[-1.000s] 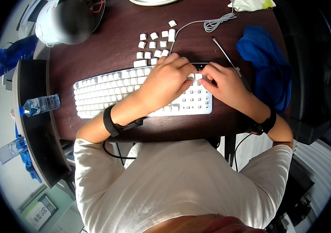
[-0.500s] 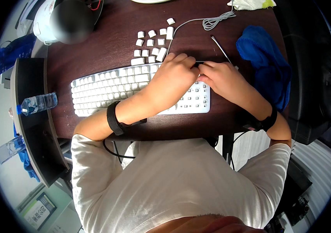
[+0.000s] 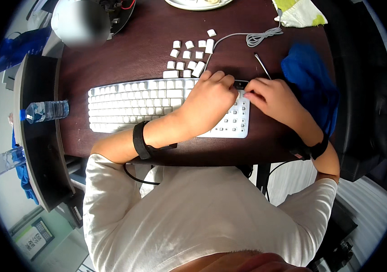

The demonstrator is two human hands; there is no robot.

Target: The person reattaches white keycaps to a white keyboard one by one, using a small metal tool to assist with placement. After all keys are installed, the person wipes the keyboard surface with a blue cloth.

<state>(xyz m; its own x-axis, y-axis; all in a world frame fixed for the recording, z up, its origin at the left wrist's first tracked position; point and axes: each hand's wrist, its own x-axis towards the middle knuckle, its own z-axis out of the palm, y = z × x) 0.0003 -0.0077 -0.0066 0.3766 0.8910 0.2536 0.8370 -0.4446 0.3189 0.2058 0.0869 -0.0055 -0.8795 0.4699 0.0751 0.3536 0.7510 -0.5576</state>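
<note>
A white keyboard [image 3: 134, 102] lies across the table in front of me. Keycaps cover its left and middle; bare switches [image 3: 233, 121] show on the number block at its right end. My left hand [image 3: 212, 100] is closed over the upper part of that block, its fingertips mostly hidden behind the knuckles. Just to its right, my right hand [image 3: 271, 99] has curled fingers at the keyboard's upper right corner, thumb and forefinger together. Whatever either hand holds is too hidden to make out. Several loose white keycaps [image 3: 187, 55] sit behind the keyboard.
A thin metal-ended tool [image 3: 262, 65] lies behind my right hand, beside a blue cloth [image 3: 309, 75]. A coiled grey cable [image 3: 263, 37] runs to the keyboard. Farther back are a white plate [image 3: 198, 6] and a green-white cloth [image 3: 300, 13]. A water bottle [image 3: 46, 111] lies at left.
The hands, touching before, now have a small gap between them at the keyboard's upper right corner. The whole view has shifted slightly. The loose keycaps keep their arrangement.
</note>
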